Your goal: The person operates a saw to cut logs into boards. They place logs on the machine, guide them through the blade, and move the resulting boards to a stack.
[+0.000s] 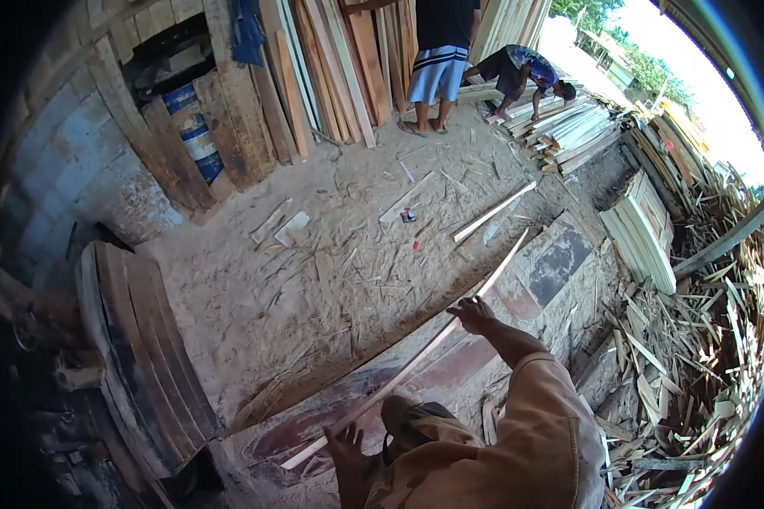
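Head view: thin wood strip (420, 359) runs diagonally, lower left-centre to right of centre. Right hand (473, 315), centre-right, lies over it, grip can't tell. Left hand (345, 447), bottom centre, fingers spread beside near end. Scrap pile (696, 407) lower right.

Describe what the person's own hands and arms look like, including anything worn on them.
The right hand and left hand both look bare, with no gloves to be seen. The right arm wears a loose, plain tan-brown sleeve with a seam line, leaving the forearm uncovered. The left sleeve can't be made out clearly.
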`<control>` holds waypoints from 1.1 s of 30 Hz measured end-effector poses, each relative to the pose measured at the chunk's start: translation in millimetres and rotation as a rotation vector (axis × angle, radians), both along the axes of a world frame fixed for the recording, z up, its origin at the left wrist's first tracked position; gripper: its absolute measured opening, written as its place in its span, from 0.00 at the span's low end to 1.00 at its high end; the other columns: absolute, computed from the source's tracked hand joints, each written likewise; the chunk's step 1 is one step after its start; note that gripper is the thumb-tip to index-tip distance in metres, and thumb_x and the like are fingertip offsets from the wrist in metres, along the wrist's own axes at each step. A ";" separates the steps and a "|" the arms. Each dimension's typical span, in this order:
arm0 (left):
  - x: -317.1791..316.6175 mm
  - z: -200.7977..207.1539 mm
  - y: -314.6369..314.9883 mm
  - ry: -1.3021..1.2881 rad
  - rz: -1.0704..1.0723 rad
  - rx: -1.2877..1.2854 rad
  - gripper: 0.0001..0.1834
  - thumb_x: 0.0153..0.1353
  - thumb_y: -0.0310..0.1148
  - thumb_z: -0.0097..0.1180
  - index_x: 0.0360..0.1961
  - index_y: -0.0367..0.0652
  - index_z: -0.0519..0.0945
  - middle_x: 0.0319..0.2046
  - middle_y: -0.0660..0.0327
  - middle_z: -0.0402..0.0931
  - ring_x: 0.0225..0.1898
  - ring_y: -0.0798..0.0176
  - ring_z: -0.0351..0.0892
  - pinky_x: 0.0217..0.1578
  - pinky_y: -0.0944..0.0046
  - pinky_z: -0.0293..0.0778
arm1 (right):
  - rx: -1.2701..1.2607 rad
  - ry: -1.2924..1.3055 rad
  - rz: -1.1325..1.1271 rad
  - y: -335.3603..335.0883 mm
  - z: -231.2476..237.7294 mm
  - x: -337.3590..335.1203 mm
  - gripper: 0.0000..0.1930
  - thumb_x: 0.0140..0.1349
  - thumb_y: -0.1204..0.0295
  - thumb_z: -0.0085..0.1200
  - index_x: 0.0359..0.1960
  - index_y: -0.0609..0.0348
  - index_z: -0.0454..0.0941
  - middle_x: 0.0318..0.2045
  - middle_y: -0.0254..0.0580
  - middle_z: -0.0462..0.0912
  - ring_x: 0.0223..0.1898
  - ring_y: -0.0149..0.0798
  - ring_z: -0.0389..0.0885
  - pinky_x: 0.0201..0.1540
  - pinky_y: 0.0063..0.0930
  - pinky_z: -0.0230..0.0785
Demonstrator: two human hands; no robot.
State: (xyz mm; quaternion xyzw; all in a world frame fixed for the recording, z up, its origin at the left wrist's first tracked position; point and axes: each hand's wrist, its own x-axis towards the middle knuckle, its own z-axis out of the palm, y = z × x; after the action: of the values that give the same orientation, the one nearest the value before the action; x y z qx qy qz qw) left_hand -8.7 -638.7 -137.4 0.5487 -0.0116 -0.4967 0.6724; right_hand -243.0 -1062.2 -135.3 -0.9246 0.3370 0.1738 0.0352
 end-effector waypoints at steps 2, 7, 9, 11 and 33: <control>-35.4 15.9 -78.9 0.652 -0.162 0.020 0.29 0.64 0.54 0.40 0.53 0.39 0.64 0.49 0.54 0.71 0.48 0.54 0.72 0.49 0.53 0.67 | -0.221 -0.129 -0.496 -60.7 18.6 -53.9 0.37 0.48 0.76 0.49 0.63 0.39 0.56 0.54 0.51 0.64 0.57 0.53 0.61 0.57 0.53 0.51; 27.5 143.7 -141.5 -0.398 -0.463 0.120 0.25 0.66 0.47 0.40 0.28 0.33 0.77 0.32 0.54 0.79 0.39 0.61 0.76 0.44 0.65 0.67 | -0.016 -0.325 -0.892 -107.9 25.1 -85.6 0.34 0.46 0.68 0.58 0.59 0.51 0.61 0.39 0.52 0.73 0.44 0.52 0.73 0.46 0.44 0.64; 57.4 233.3 -121.7 -0.441 -0.089 -0.114 0.22 0.66 0.43 0.40 0.22 0.35 0.71 0.32 0.50 0.79 0.40 0.57 0.76 0.45 0.61 0.67 | 0.080 -0.272 -0.797 -83.0 -25.4 -44.7 0.32 0.49 0.64 0.57 0.59 0.47 0.61 0.42 0.52 0.74 0.46 0.52 0.74 0.46 0.46 0.65; 72.5 334.8 -90.8 -0.583 0.163 -0.305 0.21 0.66 0.43 0.38 0.20 0.40 0.67 0.33 0.44 0.79 0.44 0.50 0.75 0.45 0.54 0.69 | 0.283 -0.157 -0.708 -22.0 -57.5 12.4 0.33 0.50 0.60 0.57 0.59 0.45 0.60 0.46 0.53 0.74 0.50 0.53 0.72 0.50 0.45 0.65; 29.1 482.0 240.0 -2.303 0.870 -0.811 0.23 0.56 0.32 0.56 0.54 0.61 0.72 0.40 0.71 0.79 0.54 0.78 0.67 0.62 0.65 0.50 | 0.663 0.340 0.684 397.9 -40.1 461.6 0.29 0.51 0.58 0.56 0.53 0.60 0.69 0.38 0.50 0.81 0.35 0.41 0.82 0.41 0.33 0.73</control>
State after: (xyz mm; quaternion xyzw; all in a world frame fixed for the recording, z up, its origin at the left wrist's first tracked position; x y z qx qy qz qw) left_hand 20.4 -398.7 344.6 0.3749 -0.5504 0.5551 0.4984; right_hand 218.6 -664.3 -175.5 -0.8798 -0.0576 0.4214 0.2124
